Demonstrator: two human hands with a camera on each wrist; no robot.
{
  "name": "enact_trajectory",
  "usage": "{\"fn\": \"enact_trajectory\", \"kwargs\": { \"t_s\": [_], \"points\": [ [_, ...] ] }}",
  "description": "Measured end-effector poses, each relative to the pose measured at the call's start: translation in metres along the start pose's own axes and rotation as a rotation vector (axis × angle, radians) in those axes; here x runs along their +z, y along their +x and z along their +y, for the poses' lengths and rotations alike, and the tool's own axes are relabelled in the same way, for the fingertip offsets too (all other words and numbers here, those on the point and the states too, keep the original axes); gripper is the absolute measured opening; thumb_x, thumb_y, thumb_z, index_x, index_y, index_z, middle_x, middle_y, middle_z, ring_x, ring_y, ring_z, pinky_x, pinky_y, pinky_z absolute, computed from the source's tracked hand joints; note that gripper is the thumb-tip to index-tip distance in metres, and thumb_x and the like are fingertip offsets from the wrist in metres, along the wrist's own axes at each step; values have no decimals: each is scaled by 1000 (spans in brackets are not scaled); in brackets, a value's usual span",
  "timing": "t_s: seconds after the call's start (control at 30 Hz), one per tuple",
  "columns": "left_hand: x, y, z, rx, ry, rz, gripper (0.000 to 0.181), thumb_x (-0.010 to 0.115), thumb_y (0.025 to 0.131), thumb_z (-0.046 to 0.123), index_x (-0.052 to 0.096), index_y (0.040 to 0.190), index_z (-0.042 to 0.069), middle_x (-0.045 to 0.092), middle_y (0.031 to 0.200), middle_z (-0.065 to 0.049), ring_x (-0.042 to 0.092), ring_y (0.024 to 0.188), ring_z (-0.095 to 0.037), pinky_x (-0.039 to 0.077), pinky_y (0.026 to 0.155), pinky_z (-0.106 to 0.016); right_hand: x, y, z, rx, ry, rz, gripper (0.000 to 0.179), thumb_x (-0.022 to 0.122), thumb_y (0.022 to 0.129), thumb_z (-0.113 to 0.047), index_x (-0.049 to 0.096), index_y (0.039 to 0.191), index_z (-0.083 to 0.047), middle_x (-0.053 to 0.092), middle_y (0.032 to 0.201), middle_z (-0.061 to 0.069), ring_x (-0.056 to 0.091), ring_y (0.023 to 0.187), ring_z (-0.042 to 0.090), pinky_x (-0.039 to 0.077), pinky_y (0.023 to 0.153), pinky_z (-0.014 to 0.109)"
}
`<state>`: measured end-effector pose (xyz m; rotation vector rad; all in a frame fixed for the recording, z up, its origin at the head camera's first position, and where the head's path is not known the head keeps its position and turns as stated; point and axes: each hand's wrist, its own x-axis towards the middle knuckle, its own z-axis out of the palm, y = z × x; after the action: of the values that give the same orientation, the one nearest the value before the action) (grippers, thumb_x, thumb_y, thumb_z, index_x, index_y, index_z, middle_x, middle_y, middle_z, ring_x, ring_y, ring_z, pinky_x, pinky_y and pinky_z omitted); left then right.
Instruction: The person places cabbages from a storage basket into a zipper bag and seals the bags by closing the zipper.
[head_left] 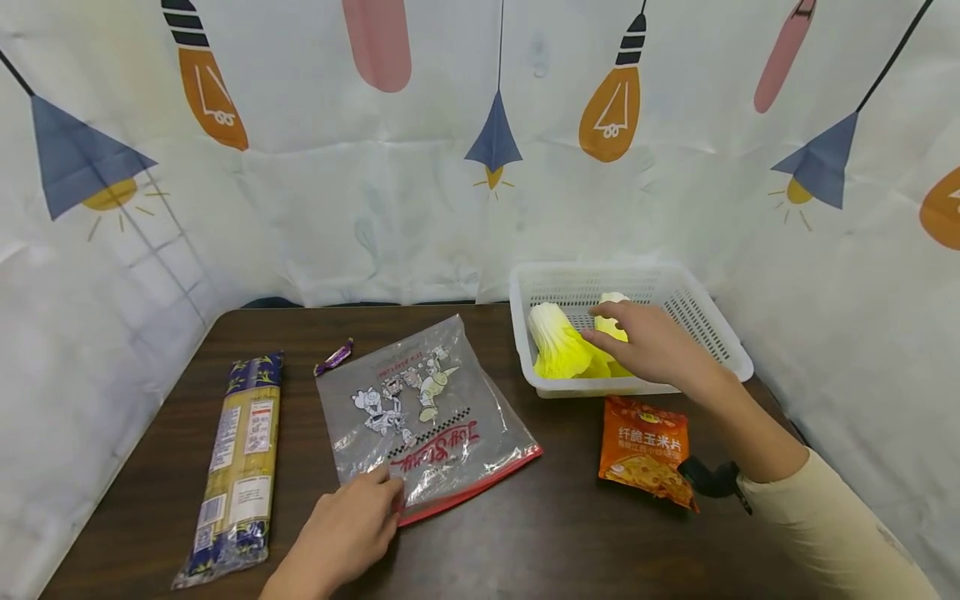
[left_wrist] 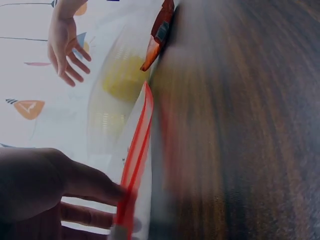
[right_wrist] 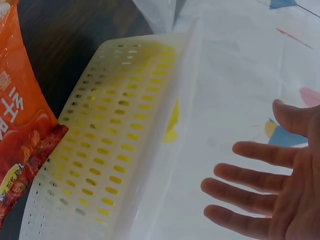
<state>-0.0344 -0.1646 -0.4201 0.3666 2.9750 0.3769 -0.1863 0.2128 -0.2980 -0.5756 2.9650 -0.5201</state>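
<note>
Steadying presumably intended, a flat, clear, red-edged plastic bag (head_left: 435, 412) is pinched by the left hand (head_left: 354, 521); the right hand (head_left: 649, 340) is empty.

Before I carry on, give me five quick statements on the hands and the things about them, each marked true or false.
1. The left hand holds the clear bag by its red edge. True.
2. The orange packet lies inside the white basket. False: it lies outside, on the table.
3. The right hand grips the orange packet. False: it is open, holding nothing.
4. The long yellow pack lies left of the clear bag. True.
5. The white basket holds something yellow. True.
</note>
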Motion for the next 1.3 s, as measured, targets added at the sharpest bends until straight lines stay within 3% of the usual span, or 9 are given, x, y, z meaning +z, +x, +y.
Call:
{"fn": "enact_trajectory", "kwargs": {
  "t_s": [0.17, 0.37, 0.5, 0.6, 0.77, 0.97, 1.3],
  "points": [
    [-6, 3, 1, -27, 102, 83, 19, 78, 85, 20, 60, 82, 24, 56, 74, 10, 64, 67, -18, 46, 49, -44, -2, 11, 3, 0, -22, -26, 56, 62, 103, -39, 58, 144, -2, 64, 140, 24, 61, 126, 44, 52, 103, 61],
    [-15, 5, 2, -49, 209, 211, 15, 78, 82, 19, 66, 90, 14, 69, 80, -1, 69, 69, -26, 45, 44, -46, -3, 29, 6, 0, -33, -91, 55, 61, 103, -38, 58, 144, -1, 67, 134, 26, 63, 121, 45, 53, 101, 60],
    [-24, 4, 3, -82, 222, 318, 17, 78, 84, 17, 69, 97, 12, 73, 83, -6, 69, 69, -30, 44, 41, -47, -1, 44, 7, 25, -46, -176, 60, 61, 103, -41, 53, 148, -2, 65, 136, 27, 62, 124, 46, 52, 102, 61],
    [-33, 4, 3, -111, 214, 364, 25, 80, 85, 17, 70, 108, 13, 73, 88, -8, 67, 71, -31, 45, 40, -47, 1, 54, 8, 41, -60, -245, 67, 60, 103, -44, 46, 154, -3, 62, 141, 28, 60, 128, 46, 51, 104, 61],
    [-44, 6, 0, -129, 199, 388, 26, 78, 88, 17, 67, 112, 15, 68, 83, -9, 63, 68, -32, 44, 40, -44, 6, 70, 9, 75, -69, -322, 75, 61, 101, -48, 39, 158, -5, 57, 147, 26, 58, 132, 43, 49, 107, 60],
    [-54, 7, -1, -129, 162, 398, 23, 72, 92, 17, 67, 114, 17, 65, 81, -9, 66, 71, -37, 46, 42, -50, 17, 81, 5, 106, -57, -374, 80, 65, 98, -49, 36, 160, -7, 46, 159, 22, 50, 140, 42, 42, 114, 62],
    [-69, 13, 7, -120, 139, 417, 28, 67, 86, 12, 68, 114, 12, 66, 83, -10, 64, 71, -35, 46, 43, -47, 32, 92, 7, 146, -80, -455, 91, 68, 95, -52, 28, 164, -7, 35, 166, 22, 42, 147, 43, 36, 120, 62]
  ]
}}
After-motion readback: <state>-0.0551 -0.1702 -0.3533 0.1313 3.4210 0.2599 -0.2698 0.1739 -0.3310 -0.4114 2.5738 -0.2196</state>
